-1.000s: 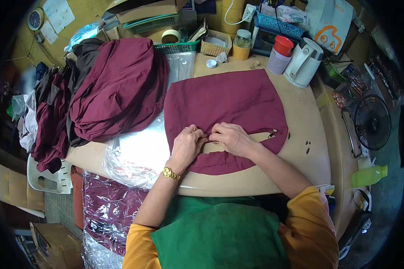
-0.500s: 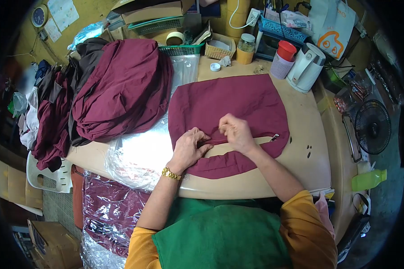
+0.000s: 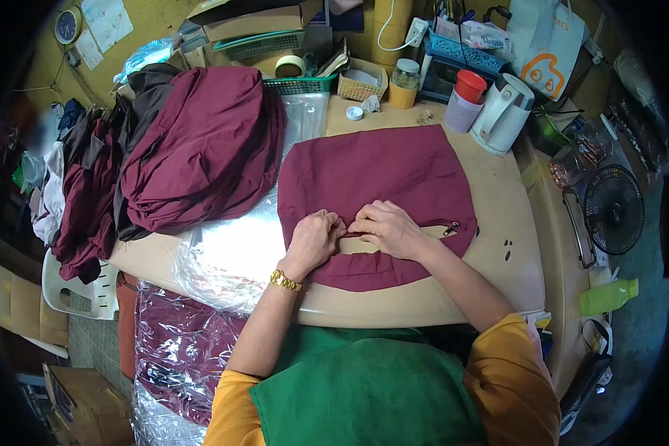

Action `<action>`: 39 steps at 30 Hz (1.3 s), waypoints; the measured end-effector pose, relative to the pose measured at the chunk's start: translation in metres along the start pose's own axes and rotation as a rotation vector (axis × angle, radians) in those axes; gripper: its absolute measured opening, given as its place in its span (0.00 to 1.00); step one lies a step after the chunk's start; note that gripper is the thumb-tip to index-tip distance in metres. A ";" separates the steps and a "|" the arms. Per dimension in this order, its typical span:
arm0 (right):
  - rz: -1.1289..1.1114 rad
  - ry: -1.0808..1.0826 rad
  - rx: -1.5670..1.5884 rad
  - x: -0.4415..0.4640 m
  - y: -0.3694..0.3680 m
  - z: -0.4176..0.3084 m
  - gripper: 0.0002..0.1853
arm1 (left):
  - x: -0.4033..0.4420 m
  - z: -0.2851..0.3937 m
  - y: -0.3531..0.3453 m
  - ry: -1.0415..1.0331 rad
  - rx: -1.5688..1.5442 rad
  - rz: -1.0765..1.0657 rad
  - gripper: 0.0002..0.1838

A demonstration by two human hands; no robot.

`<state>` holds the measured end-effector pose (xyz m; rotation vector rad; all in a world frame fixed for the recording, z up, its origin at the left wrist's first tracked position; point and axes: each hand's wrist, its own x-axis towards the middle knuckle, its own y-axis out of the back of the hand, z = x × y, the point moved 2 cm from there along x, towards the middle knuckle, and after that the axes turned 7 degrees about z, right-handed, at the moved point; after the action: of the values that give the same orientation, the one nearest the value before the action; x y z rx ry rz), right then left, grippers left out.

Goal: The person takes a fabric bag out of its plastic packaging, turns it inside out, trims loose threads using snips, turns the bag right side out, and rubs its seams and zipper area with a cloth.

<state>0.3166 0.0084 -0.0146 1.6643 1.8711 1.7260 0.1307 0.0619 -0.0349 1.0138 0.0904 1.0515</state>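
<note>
A maroon zippered fabric piece (image 3: 379, 167) lies spread on the table, with a long slit in its lower part through which the tabletop shows. At the slit's right end sits a metal zip slider (image 3: 451, 228). My left hand (image 3: 314, 239), with a gold watch (image 3: 285, 280) on its wrist, has its fingers curled and pinching the slit's upper edge near its left end. Just beside it, my right hand (image 3: 388, 229) holds the same edge between bent fingers. The fingertips of both hands nearly meet, and the bit of cloth between them is mostly covered.
A heap of maroon cloth (image 3: 201, 149) stands on the left of the table (image 3: 498, 275), beside clear plastic sheets (image 3: 223, 260). Along the back are a green basket (image 3: 305, 83), a jar (image 3: 405, 74), a red cup (image 3: 470, 85) and a white kettle (image 3: 502, 115).
My right hand has come down from above the slit onto its edge, close to my left hand. My left fingers have curled in from lying flatter on the cloth.
</note>
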 end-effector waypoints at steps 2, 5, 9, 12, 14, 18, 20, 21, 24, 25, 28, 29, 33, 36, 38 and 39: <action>0.016 0.070 -0.013 -0.002 -0.011 0.008 0.06 | 0.005 0.000 0.003 0.026 -0.010 -0.031 0.05; -0.008 0.201 -0.053 0.004 -0.024 0.008 0.02 | 0.007 -0.005 0.006 0.098 -0.058 -0.156 0.06; 0.203 -0.001 0.177 0.012 -0.022 0.014 0.03 | -0.003 -0.011 0.008 0.112 -0.264 -0.113 0.10; 0.278 -0.276 0.364 0.016 -0.019 0.014 0.03 | -0.005 -0.009 0.010 0.098 -0.336 -0.103 0.13; 0.298 -0.494 0.553 0.017 -0.017 0.019 0.04 | -0.004 -0.004 0.011 0.043 -0.307 -0.094 0.13; 0.280 -0.564 0.865 0.021 -0.004 0.014 0.04 | -0.003 -0.004 0.012 0.092 -0.248 -0.053 0.09; 0.169 -0.368 0.544 0.021 0.007 0.002 0.06 | -0.002 -0.005 0.011 0.069 -0.203 -0.028 0.09; 0.059 -0.169 0.223 0.020 0.009 -0.006 0.09 | -0.002 -0.005 0.011 0.104 -0.221 -0.030 0.10; 0.065 0.026 0.025 0.010 -0.006 -0.003 0.11 | 0.002 -0.004 0.012 0.131 -0.214 -0.037 0.10; 0.091 0.131 -0.042 0.005 -0.011 -0.001 0.10 | 0.004 -0.003 0.012 0.123 -0.189 -0.044 0.09; 0.121 0.183 -0.078 0.008 -0.024 0.006 0.02 | 0.008 -0.004 0.014 0.225 -0.227 -0.116 0.09; 0.153 0.213 -0.073 0.011 -0.026 0.007 0.01 | 0.010 -0.005 0.016 0.224 -0.225 -0.114 0.09; 0.182 0.083 0.116 0.023 -0.034 0.007 0.02 | 0.010 -0.016 0.016 0.271 -0.390 -0.189 0.09; 0.189 -0.118 0.294 0.024 -0.037 0.010 0.04 | 0.009 -0.023 0.012 0.284 -0.490 -0.208 0.10; 0.250 -0.205 0.308 0.023 -0.034 0.009 0.03 | 0.007 -0.025 0.009 0.308 -0.533 -0.216 0.10; 0.249 -0.205 0.309 0.024 -0.032 0.008 0.03 | 0.006 -0.024 0.009 0.284 -0.525 -0.203 0.09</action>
<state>0.2929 0.0383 -0.0279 2.1766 1.9811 1.3220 0.1157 0.0830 -0.0400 0.3704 0.1371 0.9566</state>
